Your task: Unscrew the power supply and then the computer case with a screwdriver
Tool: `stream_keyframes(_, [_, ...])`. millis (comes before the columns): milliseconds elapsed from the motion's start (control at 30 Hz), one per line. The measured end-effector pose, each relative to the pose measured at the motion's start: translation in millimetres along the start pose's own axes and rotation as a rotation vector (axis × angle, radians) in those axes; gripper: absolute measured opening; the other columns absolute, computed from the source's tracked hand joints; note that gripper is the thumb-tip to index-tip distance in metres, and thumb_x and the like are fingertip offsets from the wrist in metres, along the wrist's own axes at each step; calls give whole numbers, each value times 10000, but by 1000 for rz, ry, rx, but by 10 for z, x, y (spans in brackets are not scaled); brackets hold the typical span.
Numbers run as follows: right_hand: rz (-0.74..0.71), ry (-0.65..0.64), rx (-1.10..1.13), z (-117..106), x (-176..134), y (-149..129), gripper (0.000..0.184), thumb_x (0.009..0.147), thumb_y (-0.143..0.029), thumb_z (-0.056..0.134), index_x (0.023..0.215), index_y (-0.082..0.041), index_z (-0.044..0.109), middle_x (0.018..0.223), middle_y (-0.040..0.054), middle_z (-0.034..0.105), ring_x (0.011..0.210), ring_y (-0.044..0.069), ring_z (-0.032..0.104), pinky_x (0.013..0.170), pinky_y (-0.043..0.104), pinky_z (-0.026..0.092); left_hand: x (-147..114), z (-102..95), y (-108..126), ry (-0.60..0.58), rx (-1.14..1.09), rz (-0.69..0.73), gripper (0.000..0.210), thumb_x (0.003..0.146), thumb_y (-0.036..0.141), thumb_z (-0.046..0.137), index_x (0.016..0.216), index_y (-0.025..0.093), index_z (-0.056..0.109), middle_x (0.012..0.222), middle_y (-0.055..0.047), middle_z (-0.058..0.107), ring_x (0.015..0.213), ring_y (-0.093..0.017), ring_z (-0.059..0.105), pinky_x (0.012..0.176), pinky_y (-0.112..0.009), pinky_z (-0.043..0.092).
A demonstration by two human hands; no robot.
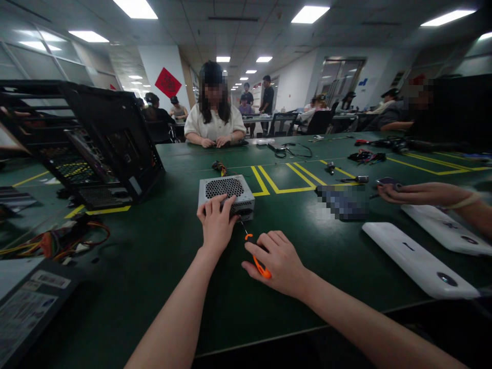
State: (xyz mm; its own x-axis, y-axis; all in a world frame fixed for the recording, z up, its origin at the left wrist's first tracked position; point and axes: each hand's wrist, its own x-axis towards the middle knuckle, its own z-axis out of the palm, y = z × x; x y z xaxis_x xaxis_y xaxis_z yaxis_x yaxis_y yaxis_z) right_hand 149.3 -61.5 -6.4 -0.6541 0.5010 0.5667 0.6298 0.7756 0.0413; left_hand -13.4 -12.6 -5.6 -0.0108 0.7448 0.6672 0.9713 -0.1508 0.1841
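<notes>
Head view: a silver power supply (pixel 230 185) sits in from the near edge of the worktop (pixel 126 287). The left hand (pixel 215 223) lays spread fingers over it; the right hand (pixel 280 261) has its fingers round an orange-and-black screwdriver (pixel 263 268). Beyond the far edge is a person (pixel 214 119).

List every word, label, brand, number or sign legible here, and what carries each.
No text is legible.
Red diamond-shaped sign on the white pillar: marking too blurred.
White labels on the grey metal box, lower left: print too blurred.
Silver perforated metal box under the left hand: none readable.
</notes>
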Motion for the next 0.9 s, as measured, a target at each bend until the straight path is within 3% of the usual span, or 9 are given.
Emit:
stream_keyframes(200, [-14, -26, 9, 40, -29, 13, 139, 752, -198, 448, 839, -167, 551, 718, 33, 482, 682, 147, 402, 646, 289, 299, 0, -12, -4, 1, -5, 7, 460, 687, 243, 573, 1133, 292, 472, 1170, -61, 444, 1086, -240, 342, 882, -422, 224])
stream_keyframes(433, [16, -18, 38, -10, -33, -9, 259, 769, -350, 433, 890, -162, 565, 723, 45, 479, 674, 156, 397, 624, 300, 293, -1, 0, -8, 8, 0, 4, 463, 687, 249, 576, 1135, 291, 469, 1172, -61, 446, 1084, -238, 344, 881, -420, 223])
stream_keyframes(533, [31, 0, 49, 5, -35, -11, 272, 787, -299, 409, 947, -119, 533, 704, 40, 501, 648, 145, 403, 632, 298, 300, 1, -5, -10, -4, 7, 7, 465, 690, 244, 571, 1140, 295, 466, 1180, -61, 441, 1088, -242, 344, 877, -420, 227])
stream_keyframes(733, [-19, 13, 0, 12, -47, -11, 146, 728, -230, 458, 788, -173, 578, 683, 32, 471, 659, 152, 385, 632, 301, 297, 0, -23, 2, -5, 16, 8, 453, 696, 246, 565, 1136, 291, 467, 1176, -61, 447, 1087, -236, 346, 881, -414, 224])
stream_keyframes(900, [8, 39, 48, -18, -48, 5, 140, 724, -224, 471, 772, -177, 594, 680, 32, 461, 661, 149, 389, 624, 296, 303, 2, -32, 12, -14, 28, 0, 463, 692, 247, 569, 1140, 295, 466, 1177, -63, 448, 1086, -246, 344, 876, -422, 223])
